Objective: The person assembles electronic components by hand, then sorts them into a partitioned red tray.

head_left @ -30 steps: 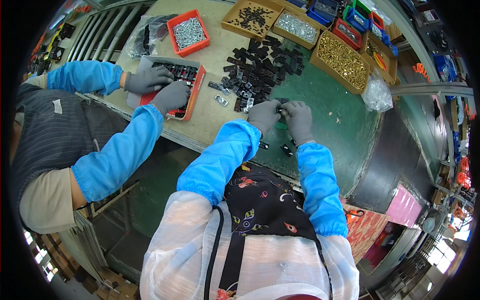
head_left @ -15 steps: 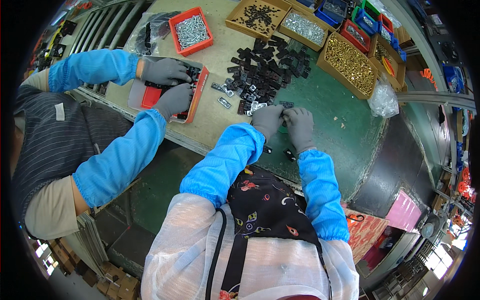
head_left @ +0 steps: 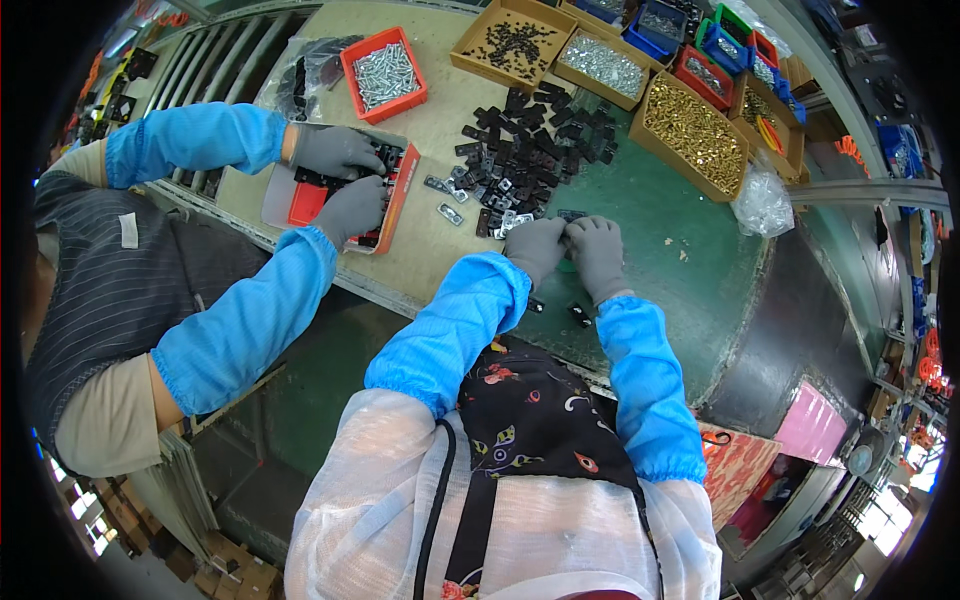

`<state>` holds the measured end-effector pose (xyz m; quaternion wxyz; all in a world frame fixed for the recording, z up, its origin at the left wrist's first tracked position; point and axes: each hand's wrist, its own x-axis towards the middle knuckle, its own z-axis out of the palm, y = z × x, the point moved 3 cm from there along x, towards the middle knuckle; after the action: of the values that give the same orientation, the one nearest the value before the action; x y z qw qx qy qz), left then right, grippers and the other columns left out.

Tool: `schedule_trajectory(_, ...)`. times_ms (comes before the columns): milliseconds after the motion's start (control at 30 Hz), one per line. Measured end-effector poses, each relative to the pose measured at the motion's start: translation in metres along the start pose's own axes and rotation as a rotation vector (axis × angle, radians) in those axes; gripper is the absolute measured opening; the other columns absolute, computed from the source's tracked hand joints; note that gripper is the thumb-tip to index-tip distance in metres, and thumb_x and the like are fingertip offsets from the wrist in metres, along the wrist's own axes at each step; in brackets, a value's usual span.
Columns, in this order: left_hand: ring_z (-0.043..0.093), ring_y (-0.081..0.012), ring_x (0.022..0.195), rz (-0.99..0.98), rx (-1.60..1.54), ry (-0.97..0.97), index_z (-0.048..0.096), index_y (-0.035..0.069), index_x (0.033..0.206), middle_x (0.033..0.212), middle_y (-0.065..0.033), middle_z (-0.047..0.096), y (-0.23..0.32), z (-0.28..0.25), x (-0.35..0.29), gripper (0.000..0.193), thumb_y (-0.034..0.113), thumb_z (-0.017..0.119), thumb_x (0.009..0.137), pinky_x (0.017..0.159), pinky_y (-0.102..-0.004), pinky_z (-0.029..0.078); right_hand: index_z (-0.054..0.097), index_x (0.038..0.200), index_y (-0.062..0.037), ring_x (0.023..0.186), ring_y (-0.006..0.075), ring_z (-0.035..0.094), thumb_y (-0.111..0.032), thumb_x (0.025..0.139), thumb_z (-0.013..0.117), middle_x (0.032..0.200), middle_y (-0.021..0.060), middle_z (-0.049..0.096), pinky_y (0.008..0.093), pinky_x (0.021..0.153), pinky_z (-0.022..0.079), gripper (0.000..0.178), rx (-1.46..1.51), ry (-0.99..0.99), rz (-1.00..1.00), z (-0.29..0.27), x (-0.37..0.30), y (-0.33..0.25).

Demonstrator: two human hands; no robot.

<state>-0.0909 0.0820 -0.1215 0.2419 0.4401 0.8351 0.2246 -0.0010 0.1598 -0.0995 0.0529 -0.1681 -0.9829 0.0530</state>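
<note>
Grey gloves cover both of my hands, which meet at the near edge of the pile of black rectangular parts (head_left: pixel 530 140). My left hand (head_left: pixel 536 248) has its fingers curled in a pinch, close against my right hand (head_left: pixel 598 256), whose fingers are also bent together. Whatever they grip is hidden by the gloves. Just beyond the fingertips lies a small dark plate (head_left: pixel 571 214). Several silver metal plates (head_left: pixel 512 222) lie beside my left hand. Nearer to me, a black part (head_left: pixel 579 315) rests below my right hand, and another black piece (head_left: pixel 535 305) lies by my left wrist.
At the left, a co-worker's gloved hands (head_left: pixel 345 180) work in a red-and-white box (head_left: pixel 400 190). A red bin of screws (head_left: pixel 385 75) stands beyond it. Along the back are cardboard trays of black pieces (head_left: pixel 512 42), silver hardware (head_left: pixel 602 65) and brass-coloured parts (head_left: pixel 692 135), beside a plastic bag (head_left: pixel 765 205).
My hands stay together in nearly the same spot, with only slight finger movement. The whole view has shifted a little. The co-worker's hands remain at the box.
</note>
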Motion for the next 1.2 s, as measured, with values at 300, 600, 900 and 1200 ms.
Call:
schedule_trajectory(300,0.063,-0.0307,0.087,0.021,-0.027,-0.02,0.063,0.017,0.106,0.091,-0.0103,0.066,0.019,-0.005,-0.006,0.029,0.027,0.065,0.079,0.075,-0.041,0.05,0.066,0.102,-0.0069,0.097,0.0305,0.057,-0.015,0.083,0.061,0.101,0.011,0.064,0.0381,0.083,0.046,0.021,0.372,0.205,0.427,-0.054,-0.034,0.032)
schedule_trajectory(600,0.064,-0.0306,0.085,-0.036,0.025,-0.022,0.062,0.018,0.107,0.088,-0.0101,0.067,0.025,0.02,0.001,0.033,0.03,0.068,0.077,0.075,-0.0421,0.05,0.067,0.099,-0.007,0.094,0.0287,0.059,-0.013,0.083,0.06,0.098,0.0109,0.065,0.0366,0.082,0.047,0.018,0.45,0.272,0.52,-0.052,-0.075,0.026)
schedule_trajectory(900,0.06,-0.0216,0.089,-0.372,-0.968,-0.306,0.05,-0.003,0.122,0.103,-0.0143,0.059,-0.002,-0.001,-0.035,0.043,0.006,0.053,0.08,0.079,-0.0306,0.051,0.065,0.095,-0.0082,0.091,0.0304,0.058,-0.012,0.081,0.061,0.093,0.0103,0.064,0.0403,0.08,0.045,0.015,0.519,0.329,0.456,-0.048,-0.058,0.016)
schedule_trajectory(1200,0.054,-0.0258,0.108,-0.39,-1.581,-0.36,0.037,-0.008,0.131,0.118,-0.0176,0.049,-0.039,-0.05,-0.093,0.048,-0.003,0.046,0.084,0.092,-0.0338,0.049,0.065,0.091,-0.0142,0.097,0.0248,0.056,-0.015,0.079,0.059,0.095,0.0062,0.061,0.0414,0.082,0.041,0.014,-0.068,-0.025,0.176,-0.01,0.032,-0.002)
